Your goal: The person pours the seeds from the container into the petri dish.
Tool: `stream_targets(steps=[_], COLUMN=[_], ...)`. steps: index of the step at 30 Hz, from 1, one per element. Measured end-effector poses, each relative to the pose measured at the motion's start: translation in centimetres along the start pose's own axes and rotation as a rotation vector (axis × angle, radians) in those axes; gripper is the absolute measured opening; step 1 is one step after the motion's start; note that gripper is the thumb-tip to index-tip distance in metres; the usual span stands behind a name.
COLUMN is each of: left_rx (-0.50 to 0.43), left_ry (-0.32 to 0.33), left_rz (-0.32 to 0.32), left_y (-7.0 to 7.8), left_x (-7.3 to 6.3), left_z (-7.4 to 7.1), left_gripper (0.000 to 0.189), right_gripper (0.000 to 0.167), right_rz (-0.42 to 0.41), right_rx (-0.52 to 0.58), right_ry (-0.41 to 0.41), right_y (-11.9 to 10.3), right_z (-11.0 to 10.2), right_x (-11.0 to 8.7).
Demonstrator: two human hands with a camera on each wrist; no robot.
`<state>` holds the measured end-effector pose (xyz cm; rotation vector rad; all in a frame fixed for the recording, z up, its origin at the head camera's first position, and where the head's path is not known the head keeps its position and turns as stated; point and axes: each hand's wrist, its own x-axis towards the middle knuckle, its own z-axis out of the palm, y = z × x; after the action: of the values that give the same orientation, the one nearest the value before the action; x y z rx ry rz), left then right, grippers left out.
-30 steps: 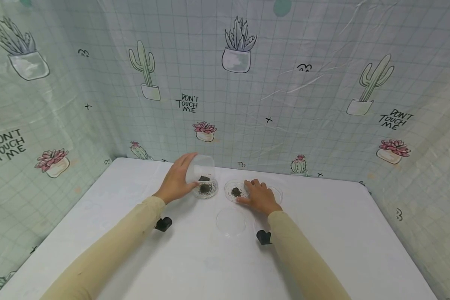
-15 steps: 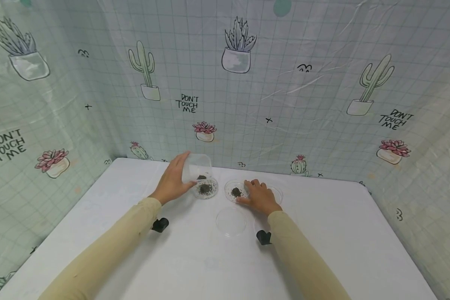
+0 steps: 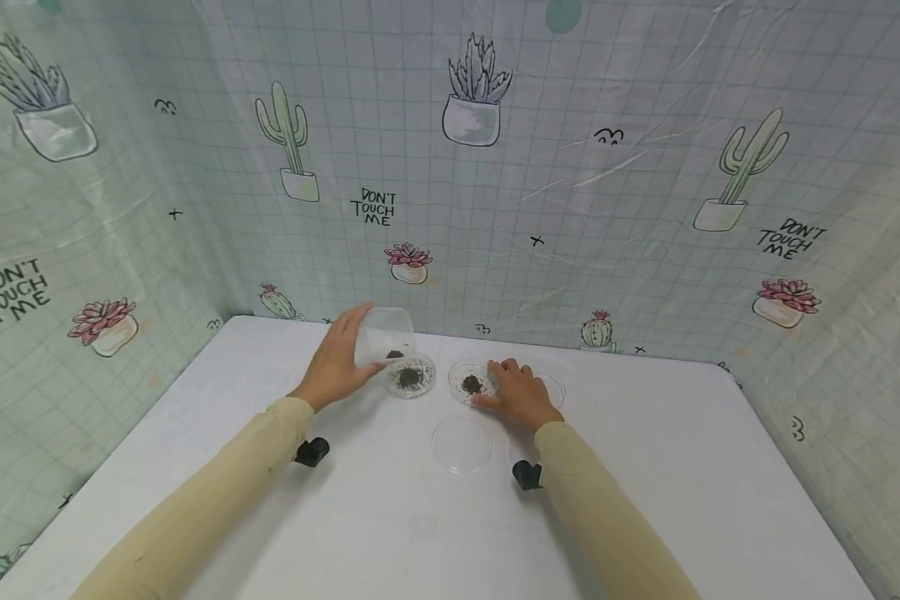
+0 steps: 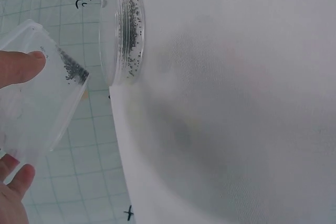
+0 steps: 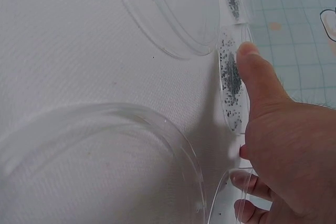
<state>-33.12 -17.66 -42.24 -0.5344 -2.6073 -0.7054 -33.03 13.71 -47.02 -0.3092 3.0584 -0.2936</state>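
My left hand (image 3: 337, 358) grips a clear plastic tub (image 3: 385, 329), tilted, thumb on one side and fingers on the other. Dark granules (image 4: 75, 69) gather in the tub's lower corner. Just below and to the right of it is the left petri dish (image 3: 432, 383), with a dark heap in its middle and specks around. My right hand (image 3: 522, 396) holds a second petri dish (image 3: 455, 390) by its sides. This one also has a small dark heap, and its right part is hidden under the hand. The thumb (image 5: 249, 59) lies along its edge in the right wrist view.
A clear round dish or lid (image 3: 461, 471) lies nearer on the white table (image 3: 405, 533). Another clear dish (image 3: 562, 392) stands behind my right hand, and a third (image 3: 512, 454) is partly covered by the right wrist. A cactus-print sheet (image 3: 540, 292) rises behind the table.
My left hand has drawn the tub leftward, so it overlaps the left petri dish less. The right hand and the dishes have stayed in place.
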Motion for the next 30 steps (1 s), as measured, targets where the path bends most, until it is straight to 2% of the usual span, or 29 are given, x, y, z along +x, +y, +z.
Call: stream_targets(steps=[18, 30], left_rx=[0.018, 0.010], left_ry=[-0.028, -0.028], left_rz=[-0.079, -0.085], left_y=[-1.2, -2.3], left_x=[-1.1, -1.7], left_z=[-0.5, -0.5], left_gripper=[0.101, 0.102], right_gripper=[0.084, 0.082], right_rz=[0.009, -0.023], right_rx=[-0.006, 0.019], right_ry=[-0.014, 0.017], right_y=[-0.4, -0.1], right_z=[-0.3, -0.2], right_x=[-0.3, -0.4])
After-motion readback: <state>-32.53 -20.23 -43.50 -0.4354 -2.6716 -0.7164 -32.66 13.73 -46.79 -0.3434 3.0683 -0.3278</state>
